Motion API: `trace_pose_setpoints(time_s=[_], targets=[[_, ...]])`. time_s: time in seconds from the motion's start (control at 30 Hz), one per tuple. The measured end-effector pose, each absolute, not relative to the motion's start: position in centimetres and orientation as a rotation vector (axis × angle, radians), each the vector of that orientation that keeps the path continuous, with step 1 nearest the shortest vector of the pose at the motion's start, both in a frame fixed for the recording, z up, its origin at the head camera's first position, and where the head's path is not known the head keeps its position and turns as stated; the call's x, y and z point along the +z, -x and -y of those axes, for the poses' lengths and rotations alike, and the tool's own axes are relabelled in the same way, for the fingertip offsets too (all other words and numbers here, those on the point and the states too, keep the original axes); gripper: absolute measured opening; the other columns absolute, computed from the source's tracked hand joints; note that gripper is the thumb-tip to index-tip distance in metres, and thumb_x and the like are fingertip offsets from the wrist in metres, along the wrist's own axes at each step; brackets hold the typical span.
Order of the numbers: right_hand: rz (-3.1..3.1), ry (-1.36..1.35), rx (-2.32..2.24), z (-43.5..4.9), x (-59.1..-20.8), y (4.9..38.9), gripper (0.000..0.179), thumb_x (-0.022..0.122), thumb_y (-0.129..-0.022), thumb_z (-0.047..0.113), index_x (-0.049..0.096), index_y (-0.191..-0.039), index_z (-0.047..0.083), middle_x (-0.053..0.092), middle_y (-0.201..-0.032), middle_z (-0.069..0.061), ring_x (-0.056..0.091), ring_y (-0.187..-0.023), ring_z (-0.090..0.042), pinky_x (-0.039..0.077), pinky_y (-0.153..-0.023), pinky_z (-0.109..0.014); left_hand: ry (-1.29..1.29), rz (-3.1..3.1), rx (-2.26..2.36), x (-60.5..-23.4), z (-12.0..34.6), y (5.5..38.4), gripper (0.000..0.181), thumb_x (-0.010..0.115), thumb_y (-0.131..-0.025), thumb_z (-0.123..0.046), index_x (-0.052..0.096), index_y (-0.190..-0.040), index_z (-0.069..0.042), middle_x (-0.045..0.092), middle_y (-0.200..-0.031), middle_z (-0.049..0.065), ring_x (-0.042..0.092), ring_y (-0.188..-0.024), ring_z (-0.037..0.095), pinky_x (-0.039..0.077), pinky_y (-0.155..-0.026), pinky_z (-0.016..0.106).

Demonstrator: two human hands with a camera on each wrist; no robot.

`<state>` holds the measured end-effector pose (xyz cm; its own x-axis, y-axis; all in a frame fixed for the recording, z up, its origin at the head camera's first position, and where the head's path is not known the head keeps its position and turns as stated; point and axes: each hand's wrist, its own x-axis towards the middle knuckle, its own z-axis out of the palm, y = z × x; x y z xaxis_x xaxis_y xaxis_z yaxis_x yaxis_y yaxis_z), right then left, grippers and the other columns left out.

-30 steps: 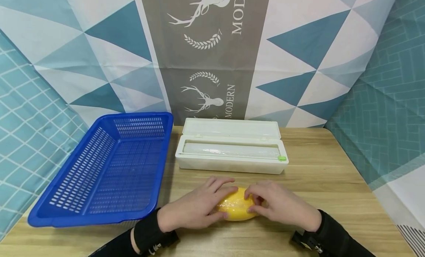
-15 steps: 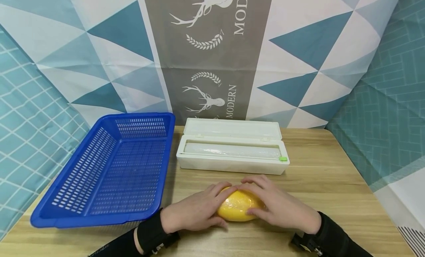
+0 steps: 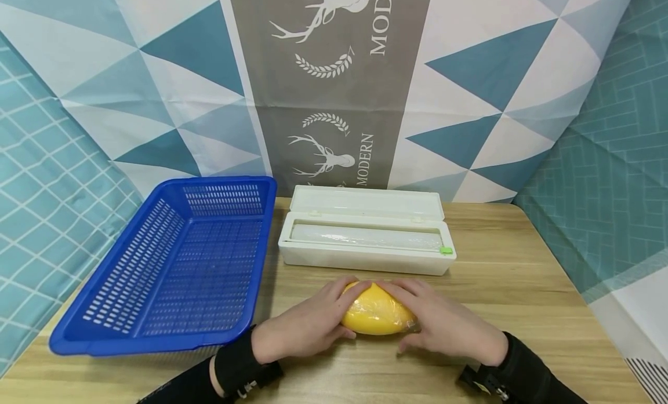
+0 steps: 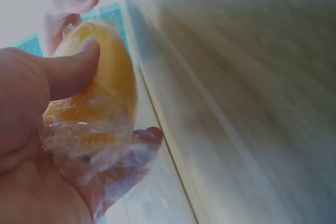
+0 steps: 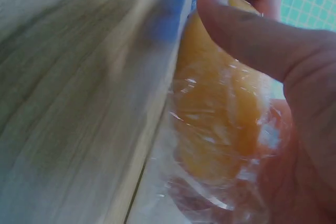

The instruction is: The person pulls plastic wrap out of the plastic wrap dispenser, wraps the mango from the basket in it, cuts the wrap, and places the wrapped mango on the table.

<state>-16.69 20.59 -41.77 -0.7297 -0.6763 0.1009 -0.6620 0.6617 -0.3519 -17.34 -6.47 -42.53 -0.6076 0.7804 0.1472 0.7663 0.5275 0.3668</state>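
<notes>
A yellow oval fruit (image 3: 377,314), wrapped in clear cling film, sits between both hands in the head view. My left hand (image 3: 308,323) holds its left end, fingers over the far side; in the left wrist view the thumb (image 4: 79,72) presses on the fruit (image 4: 113,85). On the other end, my right hand (image 3: 446,320) curls its fingers over the far side, with the thumb low at the near side. Wrinkled film (image 5: 210,114) gathers toward the right palm in the right wrist view. Behind the hands stands a white cling film dispenser (image 3: 365,259), lid raised, roll inside.
A blue plastic basket (image 3: 253,276) with slotted walls stands at the left on the wooden table (image 3: 511,288). A green slider (image 3: 446,250) sits at the right end of the dispenser. Patterned cloth (image 3: 329,91) hangs behind the table.
The right hand has gone from pinching at the fruit's right end to spreading its fingers over it. The fruit has tilted and shifted slightly away from me between both hands.
</notes>
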Motion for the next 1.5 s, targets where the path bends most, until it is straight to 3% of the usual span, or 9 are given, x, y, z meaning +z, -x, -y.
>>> trace_pose_setpoints(time_s=[0.37,0.57,0.73,0.8,0.9,1.0,1.07,1.23,1.5], targets=[[-2.910,1.085,-0.840,-20.7,-41.2,17.1,0.086,0.073,-0.069,0.050,0.031,-0.142,0.035,0.039,-0.132,0.015,0.043,-0.112,-0.006,0.042,-0.089,-0.032,-1.287,-2.423,1.206,-41.1,6.7,17.8,0.074,0.061,-0.087,-0.031,0.016,-0.146,-0.026,0.026,-0.139,-0.001,0.040,-0.118,0.013,0.035,-0.097,0.034],[-2.904,1.043,-1.053,-20.7,-40.7,16.9,0.079,0.074,-0.068,0.047,0.039,-0.138,0.033,0.040,-0.132,0.016,0.044,-0.110,-0.006,0.044,-0.087,-0.034,-1.010,-2.240,1.485,-40.4,6.7,17.6,0.080,0.070,-0.079,-0.034,0.022,-0.143,-0.030,0.030,-0.137,-0.005,0.041,-0.119,0.012,0.031,-0.100,0.036],[-2.910,1.017,-1.135,-20.3,-40.6,16.7,0.078,0.075,-0.068,0.046,0.040,-0.137,0.036,0.040,-0.131,0.016,0.044,-0.111,-0.007,0.043,-0.088,-0.037,-0.765,-2.025,1.782,-39.9,6.3,17.4,0.082,0.075,-0.074,-0.025,0.028,-0.140,-0.023,0.036,-0.137,-0.001,0.044,-0.118,0.016,0.034,-0.099,0.037],[-2.916,1.007,-1.163,-20.2,-40.6,16.7,0.077,0.074,-0.068,0.046,0.040,-0.137,0.035,0.040,-0.132,0.016,0.044,-0.112,-0.008,0.042,-0.089,-0.038,-0.710,-1.929,1.911,-39.8,6.2,17.4,0.068,0.068,-0.082,-0.021,0.030,-0.139,-0.018,0.038,-0.136,0.005,0.045,-0.116,0.021,0.038,-0.095,0.037],[-2.914,0.997,-1.199,-19.9,-40.6,16.6,0.077,0.073,-0.069,0.049,0.040,-0.138,0.034,0.039,-0.133,0.014,0.043,-0.114,-0.009,0.041,-0.091,-0.039,-0.655,-1.822,2.051,-39.6,6.0,17.4,0.045,0.047,-0.097,-0.026,0.034,-0.137,-0.010,0.042,-0.131,0.012,0.046,-0.113,0.026,0.040,-0.093,0.038],[-2.905,0.997,-1.232,-19.5,-40.7,16.3,0.077,0.071,-0.070,0.050,0.040,-0.138,0.032,0.039,-0.132,0.013,0.043,-0.114,-0.009,0.041,-0.091,-0.038,-0.606,-1.738,2.132,-39.4,6.0,17.3,0.047,0.027,-0.102,-0.037,0.036,-0.136,-0.005,0.044,-0.129,0.015,0.047,-0.113,0.028,0.039,-0.094,0.040],[-2.891,0.994,-1.253,-19.2,-40.7,16.0,0.077,0.071,-0.070,0.050,0.040,-0.138,0.030,0.039,-0.132,0.013,0.044,-0.113,-0.009,0.041,-0.091,-0.038,-0.562,-1.687,2.176,-39.4,6.0,17.3,0.054,0.022,-0.101,-0.042,0.038,-0.135,-0.003,0.045,-0.129,0.016,0.047,-0.113,0.028,0.038,-0.095,0.040],[-2.838,0.970,-1.267,-18.3,-40.7,15.2,0.078,0.070,-0.071,0.049,0.038,-0.139,0.033,0.038,-0.132,0.015,0.043,-0.113,-0.007,0.041,-0.092,-0.035,-0.445,-1.646,2.272,-39.9,5.7,17.2,0.059,0.027,-0.099,-0.048,0.045,-0.128,0.000,0.047,-0.130,0.018,0.050,-0.112,0.028,0.042,-0.091,0.040],[-2.662,0.933,-1.298,-17.2,-40.9,14.0,0.078,0.068,-0.076,0.047,0.029,-0.143,0.033,0.036,-0.137,0.013,0.039,-0.120,-0.009,0.037,-0.096,-0.037,-0.209,-1.620,2.496,-40.6,5.1,17.0,0.044,0.049,-0.092,-0.046,0.059,-0.096,-0.003,0.059,-0.116,0.018,0.055,-0.107,0.030,0.045,-0.084,0.044]])
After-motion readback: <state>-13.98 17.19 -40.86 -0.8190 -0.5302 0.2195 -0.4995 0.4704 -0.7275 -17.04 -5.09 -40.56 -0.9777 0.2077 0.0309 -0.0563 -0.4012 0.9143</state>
